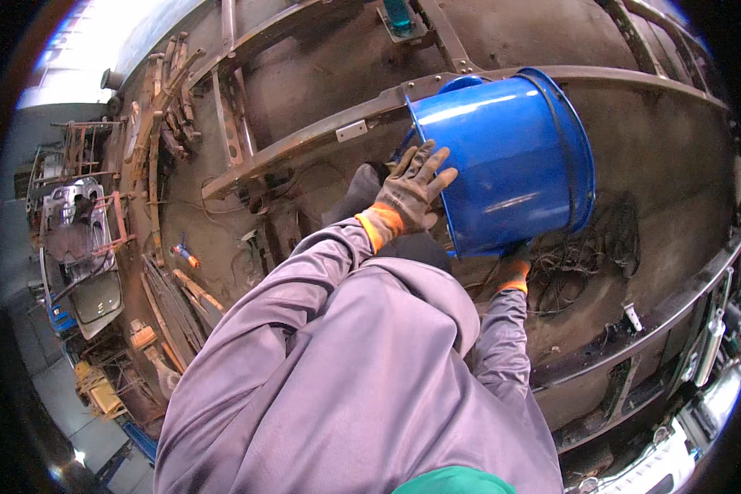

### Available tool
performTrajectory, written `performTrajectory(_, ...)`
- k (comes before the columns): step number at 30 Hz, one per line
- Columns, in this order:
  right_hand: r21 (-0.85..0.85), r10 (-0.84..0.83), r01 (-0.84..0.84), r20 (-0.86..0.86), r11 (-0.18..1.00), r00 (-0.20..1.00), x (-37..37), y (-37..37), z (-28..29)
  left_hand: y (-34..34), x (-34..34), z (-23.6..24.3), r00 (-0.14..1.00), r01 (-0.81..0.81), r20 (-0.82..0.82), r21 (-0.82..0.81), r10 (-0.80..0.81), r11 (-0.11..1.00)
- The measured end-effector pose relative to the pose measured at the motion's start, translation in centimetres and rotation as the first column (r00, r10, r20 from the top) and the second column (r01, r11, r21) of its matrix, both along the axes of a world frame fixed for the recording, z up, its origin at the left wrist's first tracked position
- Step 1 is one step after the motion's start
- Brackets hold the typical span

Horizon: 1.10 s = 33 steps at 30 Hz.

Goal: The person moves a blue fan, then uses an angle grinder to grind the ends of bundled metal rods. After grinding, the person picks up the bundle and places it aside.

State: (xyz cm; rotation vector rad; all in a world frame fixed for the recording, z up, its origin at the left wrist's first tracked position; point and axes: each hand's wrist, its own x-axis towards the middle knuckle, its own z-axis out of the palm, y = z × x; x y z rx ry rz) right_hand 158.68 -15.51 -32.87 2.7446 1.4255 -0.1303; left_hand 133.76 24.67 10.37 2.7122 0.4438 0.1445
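Observation:
A large blue drum [498,160], shiny and ringed by a rim at its right end, lies tilted on its side ahead of me. My left hand [416,185], in a brown work glove with an orange cuff, is at the drum's left edge. Its fingers are stretched out and spread against or just beside that edge; contact is hard to judge. Below the drum, my right hand [514,262] reaches under its lower side. Only the orange cuff and a dark bit of glove show there, while the fingers are hidden behind the drum.
Brown metal frame rails [329,132] run across the floor beyond and around the drum. Tangled dark cables [576,267] lie at right. Stacked metal bars [173,107] and wooden strips [173,305] are at left. A black rail [609,358] crosses the lower right.

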Motion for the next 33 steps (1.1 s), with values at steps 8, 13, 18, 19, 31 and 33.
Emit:
performTrajectory(8, -0.104, -0.125, 0.111, -0.143, 0.988, 0.982, -0.9, 2.5, 6.0, 0.1, -3.0, -0.3, 0.975, -0.156, 0.144, -0.114, 0.172, 0.981)
performTrajectory(13, -0.150, -0.090, 0.066, -0.160, 0.987, 0.983, -1.1, 3.5, 7.4, 0.1, -12.3, -4.4, 0.842, -0.530, -0.150, -0.044, 0.519, 0.847)
performTrajectory(18, -0.204, -0.015, -0.015, -0.142, 0.979, 0.990, -0.8, 4.4, 7.5, 0.8, -26.9, -11.4, 0.442, -0.897, -0.085, -0.010, 0.893, 0.442)
performTrajectory(19, -0.213, 0.011, -0.041, -0.139, 0.976, 0.990, -0.8, 4.7, 7.6, 0.4, -30.4, -12.0, 0.236, -0.968, -0.222, -0.140, 0.946, 0.209)
performTrajectory(31, -0.490, 0.305, -0.310, -0.094, 0.815, 0.948, 1.7, 6.1, 10.4, -21.1, -46.6, -15.1, -0.246, -0.879, -0.547, -0.221, 0.800, -0.422)
performTrajectory(33, -0.570, 0.344, -0.337, -0.100, 0.749, 0.934, 1.4, 5.7, 11.0, -25.9, -47.8, -18.4, -0.132, -0.833, -0.643, -0.341, 0.755, -0.436)
